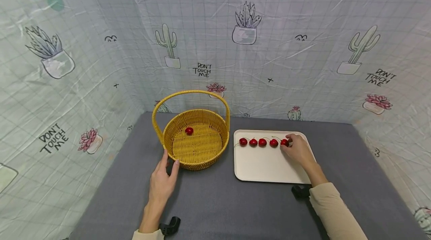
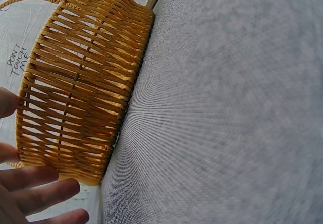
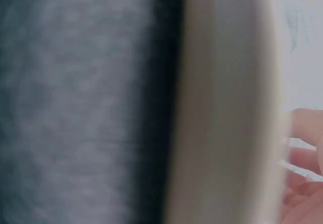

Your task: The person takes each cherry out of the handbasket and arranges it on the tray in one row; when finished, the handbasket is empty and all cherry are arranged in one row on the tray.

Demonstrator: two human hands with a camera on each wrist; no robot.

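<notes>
A yellow woven basket [image 1: 198,166] with a tall arched handle holds one red cherry [image 1: 189,131]. My left hand [image 1: 162,180] touches its near-left rim with thumb and fingers extended; in the left wrist view those fingers [image 2: 38,196] lie along the woven side. To the right, a row of several cherries [image 1: 262,142] with stems lies on a cream tray [image 1: 266,167]. At the right end of that row, my right hand [image 1: 299,152] pinches a cherry [image 1: 284,142] between thumb and fingers. The tray's edge fills much of the right wrist view, hiding that cherry.
Both things stand on a grey cloth-covered table [image 1: 215,206], with the tray a short way right of the basket. A printed cactus curtain [image 1: 208,45] hangs behind and along both sides. Black wrist straps [image 1: 170,226] show on both arms.
</notes>
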